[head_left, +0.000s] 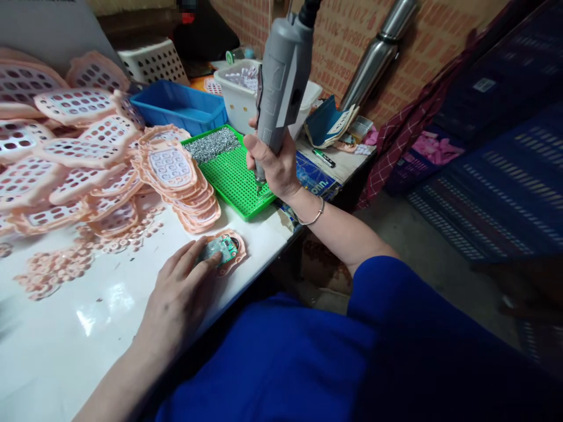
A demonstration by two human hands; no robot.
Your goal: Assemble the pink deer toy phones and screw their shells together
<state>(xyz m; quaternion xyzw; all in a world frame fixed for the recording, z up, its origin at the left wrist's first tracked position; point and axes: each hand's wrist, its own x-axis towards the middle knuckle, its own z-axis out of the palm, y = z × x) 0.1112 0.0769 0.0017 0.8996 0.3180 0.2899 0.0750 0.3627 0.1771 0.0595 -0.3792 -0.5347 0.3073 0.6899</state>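
My right hand [275, 161] is wrapped round a grey electric screwdriver [281, 82], held upright. Its bit points down over the near right part of a green perforated tray [233, 170]; whether it touches the tray I cannot tell. Small silver screws [212, 146] lie heaped at the tray's far left end. On the white table, my left hand [182, 281] holds down a green circuit board [226, 249] with thumb and fingers. The board sits in a peach plastic shell [241, 249], partly hidden by that hand.
Stacked peach shells [173, 167] stand left of the tray, beside a larger pile [83, 140]. Small peach rings [57, 266] lie scattered in front. Behind are a blue bin [180, 108] and a white tub [237, 102]. A green marker [323, 157] lies at the right.
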